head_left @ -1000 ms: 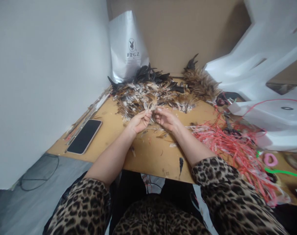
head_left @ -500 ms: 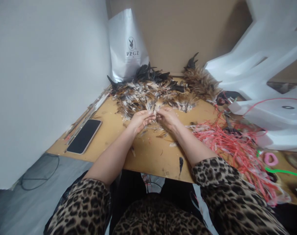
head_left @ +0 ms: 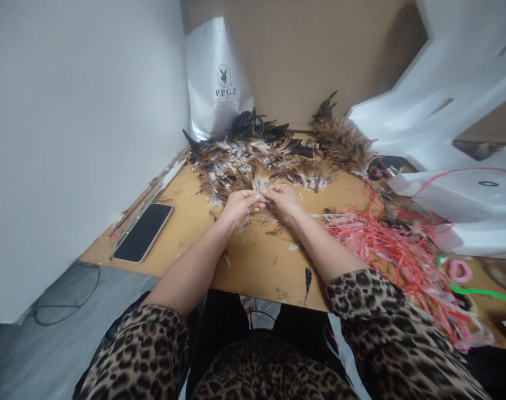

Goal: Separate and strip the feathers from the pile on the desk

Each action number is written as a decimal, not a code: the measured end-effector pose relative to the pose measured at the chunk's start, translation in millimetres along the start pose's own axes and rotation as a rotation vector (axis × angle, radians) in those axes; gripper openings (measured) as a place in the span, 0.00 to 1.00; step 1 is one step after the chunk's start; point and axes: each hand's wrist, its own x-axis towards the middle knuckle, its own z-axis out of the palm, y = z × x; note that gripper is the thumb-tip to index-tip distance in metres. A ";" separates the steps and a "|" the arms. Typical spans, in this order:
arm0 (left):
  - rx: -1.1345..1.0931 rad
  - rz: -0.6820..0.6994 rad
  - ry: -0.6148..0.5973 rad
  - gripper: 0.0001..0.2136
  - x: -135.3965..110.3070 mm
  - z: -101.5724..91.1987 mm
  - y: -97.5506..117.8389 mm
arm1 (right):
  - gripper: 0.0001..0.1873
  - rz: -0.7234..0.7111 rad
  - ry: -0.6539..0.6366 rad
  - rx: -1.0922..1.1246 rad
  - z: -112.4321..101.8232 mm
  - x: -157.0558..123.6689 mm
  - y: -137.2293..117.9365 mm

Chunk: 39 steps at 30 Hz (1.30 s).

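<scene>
At the middle of the table (head_left: pixel 253 266), my left hand (head_left: pixel 241 206) and my right hand (head_left: pixel 284 201) meet fingertip to fingertip. Both are closed in a pinch on a small tuft of pale tan feathers (head_left: pixel 261 182) that fans upward between them. Just beyond lies a wide pile of brown, white and black feathers (head_left: pixel 231 158). A few loose feathers are scattered under and around my hands, and one dark feather (head_left: pixel 308 279) rests close to the front edge.
A phone (head_left: pixel 143 232) lies at the left. Behind the pile stands a silvery-white bag (head_left: pixel 219 83), with a brown feather bunch (head_left: pixel 344 139) at its right. Red and clear strings (head_left: pixel 386 244) tangle on the right, near a pink ring (head_left: pixel 460 271) and white plastic sheeting (head_left: pixel 419 105).
The fingertips have drawn closer together. Two tufts held apart, one by each hand, now appear as a single tuft between both hands.
</scene>
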 end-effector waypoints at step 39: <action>-0.255 -0.163 -0.094 0.02 3.1 -7.4 7.6 | 0.13 -0.121 -0.041 -0.090 -3.5 -4.2 -16.0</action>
